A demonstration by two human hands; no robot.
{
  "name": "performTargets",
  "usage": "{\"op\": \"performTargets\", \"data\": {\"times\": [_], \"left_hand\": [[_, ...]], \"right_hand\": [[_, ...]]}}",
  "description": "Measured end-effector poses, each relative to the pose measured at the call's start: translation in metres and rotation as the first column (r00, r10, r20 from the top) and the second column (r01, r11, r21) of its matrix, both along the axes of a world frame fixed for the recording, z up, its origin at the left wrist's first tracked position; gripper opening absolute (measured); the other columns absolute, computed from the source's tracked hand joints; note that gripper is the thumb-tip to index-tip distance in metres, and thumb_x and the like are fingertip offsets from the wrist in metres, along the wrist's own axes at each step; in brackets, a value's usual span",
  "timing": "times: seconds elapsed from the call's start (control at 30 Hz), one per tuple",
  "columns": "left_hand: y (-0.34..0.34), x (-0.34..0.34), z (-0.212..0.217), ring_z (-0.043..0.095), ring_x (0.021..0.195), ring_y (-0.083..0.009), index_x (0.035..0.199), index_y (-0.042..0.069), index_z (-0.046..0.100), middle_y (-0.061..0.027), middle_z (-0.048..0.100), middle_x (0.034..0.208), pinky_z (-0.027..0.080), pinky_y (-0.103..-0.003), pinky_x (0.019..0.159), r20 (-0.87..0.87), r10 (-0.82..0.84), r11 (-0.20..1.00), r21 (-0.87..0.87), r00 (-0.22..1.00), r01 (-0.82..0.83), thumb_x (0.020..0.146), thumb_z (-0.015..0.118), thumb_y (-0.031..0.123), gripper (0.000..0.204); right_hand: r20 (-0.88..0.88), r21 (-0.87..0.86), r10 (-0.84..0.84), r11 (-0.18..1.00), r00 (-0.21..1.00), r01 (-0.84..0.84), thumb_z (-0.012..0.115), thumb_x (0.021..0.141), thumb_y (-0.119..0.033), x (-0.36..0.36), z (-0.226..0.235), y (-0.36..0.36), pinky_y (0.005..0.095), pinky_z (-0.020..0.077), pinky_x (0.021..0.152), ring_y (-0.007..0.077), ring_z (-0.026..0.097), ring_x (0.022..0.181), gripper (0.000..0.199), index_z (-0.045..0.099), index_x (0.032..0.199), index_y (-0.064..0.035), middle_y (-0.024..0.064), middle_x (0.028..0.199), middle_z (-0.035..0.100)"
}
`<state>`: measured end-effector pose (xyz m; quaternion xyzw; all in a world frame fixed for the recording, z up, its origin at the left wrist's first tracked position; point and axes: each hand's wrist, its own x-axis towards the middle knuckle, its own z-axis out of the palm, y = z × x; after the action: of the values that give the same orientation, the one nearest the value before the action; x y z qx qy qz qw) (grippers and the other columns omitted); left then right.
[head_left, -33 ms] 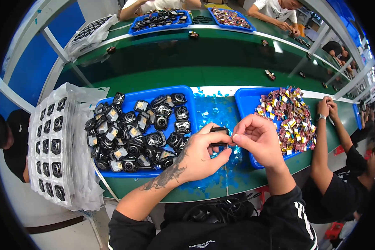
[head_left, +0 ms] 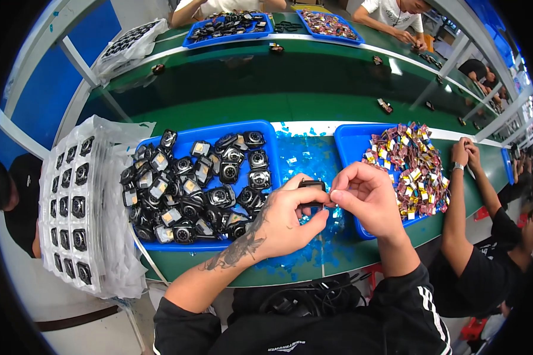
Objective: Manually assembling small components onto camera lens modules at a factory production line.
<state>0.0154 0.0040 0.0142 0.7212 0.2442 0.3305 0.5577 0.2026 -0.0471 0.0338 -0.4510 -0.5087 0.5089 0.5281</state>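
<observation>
My left hand (head_left: 290,218) grips a small black watch case (head_left: 311,185) between thumb and fingers, above the bench. My right hand (head_left: 368,198) is closed in a pinch at the right edge of the case; whatever lies between its fingertips is hidden. To the left, a blue tray (head_left: 272,155) holds a heap of black watch cases (head_left: 221,197), some with round sensor backs up. On the right, another blue tray (head_left: 344,142) carries a pile of small parts (head_left: 417,177) in red, yellow and white. Blue film scraps (head_left: 290,160) litter the bench between the trays.
Stacked clear plastic trays (head_left: 103,219) with watch cases stand at far left. A green conveyor belt (head_left: 231,77) runs beyond the bench, bearing scattered small parts. Across it are more blue trays (head_left: 228,44) and people. A co-worker's arms (head_left: 456,201) are at right. Metal frame posts rise both sides.
</observation>
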Motion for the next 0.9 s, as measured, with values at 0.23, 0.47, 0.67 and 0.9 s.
{"op": "performTargets", "data": {"times": [0.23, 0.47, 0.67, 0.9], "left_hand": [[-0.001, 0.001, -0.006, 0.058, 0.070, -0.0124, 0.091, 0.001, 0.067, -0.0059, 0.057, 0.088, 0.049, -0.027, 0.061, -0.077, 0.135, 0.988, 0.086, 0.988, -0.128, 0.081, 0.070, 0.008, 0.012], [0.000, 0.001, -0.004, 0.056, 0.079, -0.0099, 0.092, -0.001, 0.068, -0.0053, 0.059, 0.090, 0.045, -0.023, 0.065, 0.016, 0.151, 0.984, -0.102, 0.988, -0.149, 0.082, 0.067, 0.002, 0.010], [-0.003, 0.000, -0.006, 0.056, 0.078, -0.0096, 0.094, -0.001, 0.067, -0.0069, 0.059, 0.095, 0.046, -0.023, 0.066, 0.020, 0.096, 0.995, -0.032, 0.995, -0.096, 0.082, 0.067, -0.001, 0.012], [-0.005, 0.003, -0.010, 0.063, 0.073, -0.0139, 0.093, 0.002, 0.065, -0.0074, 0.060, 0.097, 0.050, -0.026, 0.064, 0.034, 0.105, 0.993, 0.053, 0.994, -0.106, 0.083, 0.066, 0.005, 0.011]], "right_hand": [[0.405, 0.220, -0.162, 0.972, 0.900, 0.076, 0.071, 0.082, 0.001, -0.007, -0.005, 0.003, 0.0226, 0.0476, 0.059, 0.0092, 0.058, 0.070, 0.012, 0.060, 0.088, -0.0003, 0.0053, 0.086, 0.060], [0.551, 0.335, -0.224, 0.942, 0.804, 0.033, 0.072, 0.081, 0.001, -0.010, -0.004, -0.009, 0.0230, 0.0453, 0.057, 0.0114, 0.056, 0.066, 0.014, 0.061, 0.089, -0.0016, 0.0053, 0.086, 0.059], [0.432, 0.144, -0.142, 0.986, 0.890, 0.087, 0.072, 0.081, -0.002, -0.008, -0.004, -0.002, 0.0231, 0.0478, 0.060, 0.0117, 0.061, 0.076, 0.012, 0.063, 0.090, -0.0012, 0.0055, 0.086, 0.061], [0.342, 0.142, -0.174, 0.981, 0.924, 0.132, 0.072, 0.084, -0.003, -0.004, -0.009, -0.003, 0.0198, 0.0455, 0.055, 0.0072, 0.060, 0.072, 0.010, 0.062, 0.086, -0.0009, 0.0036, 0.083, 0.061]]}}
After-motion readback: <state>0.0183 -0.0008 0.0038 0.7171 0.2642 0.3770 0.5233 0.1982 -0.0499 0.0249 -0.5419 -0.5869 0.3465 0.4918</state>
